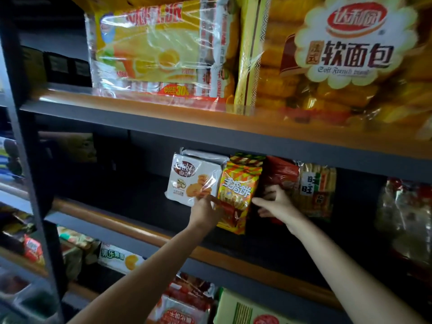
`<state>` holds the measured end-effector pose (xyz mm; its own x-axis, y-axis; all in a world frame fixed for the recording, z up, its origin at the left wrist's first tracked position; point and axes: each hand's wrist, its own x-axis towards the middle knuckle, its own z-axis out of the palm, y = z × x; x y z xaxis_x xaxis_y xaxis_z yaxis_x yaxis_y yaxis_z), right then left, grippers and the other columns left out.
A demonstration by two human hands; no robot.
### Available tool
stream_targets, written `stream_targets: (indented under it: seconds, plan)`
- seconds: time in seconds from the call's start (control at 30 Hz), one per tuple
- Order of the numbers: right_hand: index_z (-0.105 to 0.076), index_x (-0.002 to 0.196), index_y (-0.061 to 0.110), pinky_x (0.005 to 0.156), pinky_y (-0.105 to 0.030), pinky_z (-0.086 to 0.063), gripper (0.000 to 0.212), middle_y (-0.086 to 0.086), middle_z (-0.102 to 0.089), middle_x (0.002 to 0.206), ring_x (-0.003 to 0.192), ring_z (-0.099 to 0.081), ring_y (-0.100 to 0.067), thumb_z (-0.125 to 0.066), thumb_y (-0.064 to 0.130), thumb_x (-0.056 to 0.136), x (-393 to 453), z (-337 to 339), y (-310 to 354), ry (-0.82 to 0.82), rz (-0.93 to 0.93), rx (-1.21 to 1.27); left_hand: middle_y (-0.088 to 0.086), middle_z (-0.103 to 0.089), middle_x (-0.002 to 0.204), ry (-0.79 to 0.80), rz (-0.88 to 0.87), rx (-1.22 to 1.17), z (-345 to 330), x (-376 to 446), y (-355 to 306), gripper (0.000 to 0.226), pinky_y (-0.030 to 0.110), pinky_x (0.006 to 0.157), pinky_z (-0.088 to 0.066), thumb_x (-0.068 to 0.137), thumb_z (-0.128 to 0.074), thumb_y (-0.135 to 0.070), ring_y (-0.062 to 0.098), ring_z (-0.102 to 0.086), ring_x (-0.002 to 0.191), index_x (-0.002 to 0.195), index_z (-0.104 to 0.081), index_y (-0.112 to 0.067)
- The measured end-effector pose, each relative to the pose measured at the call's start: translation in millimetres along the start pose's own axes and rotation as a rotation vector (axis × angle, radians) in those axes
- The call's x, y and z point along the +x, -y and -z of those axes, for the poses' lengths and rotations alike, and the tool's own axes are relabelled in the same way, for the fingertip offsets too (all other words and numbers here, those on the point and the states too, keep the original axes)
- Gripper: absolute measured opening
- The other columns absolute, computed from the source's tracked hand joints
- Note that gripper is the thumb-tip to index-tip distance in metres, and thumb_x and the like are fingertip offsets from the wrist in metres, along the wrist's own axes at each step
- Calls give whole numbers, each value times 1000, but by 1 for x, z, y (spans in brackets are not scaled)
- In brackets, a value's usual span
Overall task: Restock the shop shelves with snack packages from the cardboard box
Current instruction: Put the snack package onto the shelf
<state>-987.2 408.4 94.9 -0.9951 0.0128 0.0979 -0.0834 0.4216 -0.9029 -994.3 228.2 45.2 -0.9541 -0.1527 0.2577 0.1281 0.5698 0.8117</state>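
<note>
On the dim middle shelf with its wooden front lip, both bare forearms reached up and forward from the lower edge of the view. The left hand met the lower left corner of the orange-and-yellow patterned snack bag, its thumb and fingers pinching that edge of the plastic. The right hand sat at the bag's right side, fingers curled in behind it, though whether they closed on that bag or on the dark red packet just beside it I cannot tell. That orange bag stood upright, long axis vertical, printed face turned outward, its foot overhanging the lip. Touching its left side stood a white cookie packet with a biscuit picture, also upright. Right of the red packet stood a clear pack of pale rice crackers. Above that shelf, a large yellow bag of soft bread and a clear-wrapped yellow cake pack rested on the next board.
</note>
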Motion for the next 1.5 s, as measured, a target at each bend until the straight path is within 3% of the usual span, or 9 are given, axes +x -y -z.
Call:
stream_targets:
  seconds: [0.2,0.33,0.47,0.57,0.7,0.9,1.17,1.3,1.5]
  plan:
    - [-56,94,9,55,-25,-46,4,-9,-60,92,58,-56,-15,-54,7,91,-47,5,32,40,250,-153,6,-44,119,-330,-57,-128,6,-50,-31,26,42,94,-45,82,-60,-9,27,-54,107,108,-57,-9]
    - [-61,89,11,69,-34,-52,5,-7,-66,82,64,-62,-20,-59,8,86,-85,-22,40,224,500,-310,5,-45,115,-468,60,-44,8,-99,-34,30,42,96,-37,83,-58,-16,27,-49,106,113,-54,-13]
    - [-55,93,15,57,-25,-50,11,-2,-62,74,50,-59,-7,-58,9,85,-118,-66,37,439,525,-202,5,-50,109,-511,154,0,28,-169,4,26,42,92,-41,84,-56,-12,25,-53,101,110,-51,-12]
    - [-51,96,17,52,-20,-47,14,-2,-60,76,44,-57,-1,-60,14,85,-153,-118,25,714,478,-258,9,-56,98,-549,371,-42,60,-241,51,14,35,79,-43,85,-54,-8,28,-57,93,93,-45,-14]
    - [-54,105,8,64,-27,-52,18,-10,-61,93,69,-64,-19,-58,17,89,-222,-194,18,1090,487,-468,-7,-66,75,-676,707,-104,119,-358,106,3,19,61,-39,87,-54,-5,10,-63,76,89,-54,-2]
    - [-52,110,0,46,-14,-43,21,-6,-58,79,57,-56,-11,-55,10,91,-383,-316,20,1465,584,-552,15,-53,128,-889,1162,-81,186,-576,162,48,33,84,-47,91,-55,-18,28,-54,114,132,-34,-4]
    - [-51,127,9,91,-31,-46,38,-10,-56,128,113,-55,-23,-56,21,91,-633,-442,-8,1797,802,-766,13,-51,131,-775,1580,-140,232,-822,201,54,31,92,-43,91,-53,-22,28,-52,117,137,-29,-11]
    - [-43,135,12,90,-26,-46,48,-6,-51,133,115,-53,-20,-56,29,91,-703,-500,-40,1822,625,-852,12,-54,123,-786,1643,-139,257,-888,231,50,32,86,-44,92,-52,-18,27,-55,111,136,-30,-9]
    - [-21,144,11,83,-36,-53,82,-14,-41,139,116,-52,-29,-70,29,82,-754,-585,-70,1547,-200,-474,8,-54,122,-856,1559,-144,276,-927,278,48,22,73,-38,92,-52,-11,15,-52,97,135,-32,-11]
